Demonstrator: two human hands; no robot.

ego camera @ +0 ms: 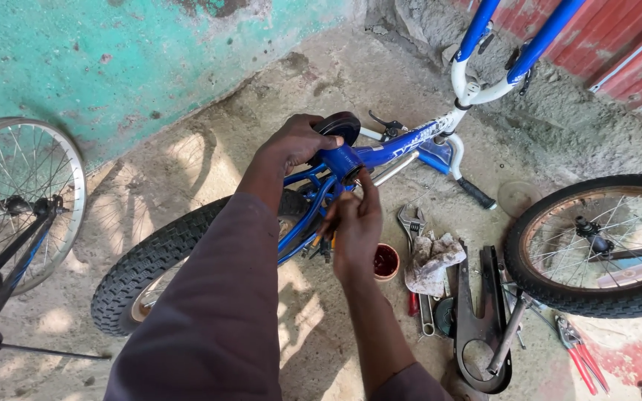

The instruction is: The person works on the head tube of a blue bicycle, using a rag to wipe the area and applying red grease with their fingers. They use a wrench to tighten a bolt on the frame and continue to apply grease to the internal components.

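At frame centre, over bare concrete, an upturned blue bicycle frame [380,152] lies with its bottom bracket shell uppermost. Left hand [295,145] reaches in from 7 o'clock, sleeved forearm long and nearly straight, wrist bent down, fingers curled over the shell's far end beside a black round part [341,126]. Right hand [356,226] rises from 6 o'clock, forearm upright, forefinger extended up against the shell; remaining fingers folded around what may be a slim tool, mostly hidden. At 3 o'clock of this hand: small red-filled tub [386,261], adjustable wrench [411,223], rag [431,261]. Loose wheel [596,245] farther at 3 o'clock
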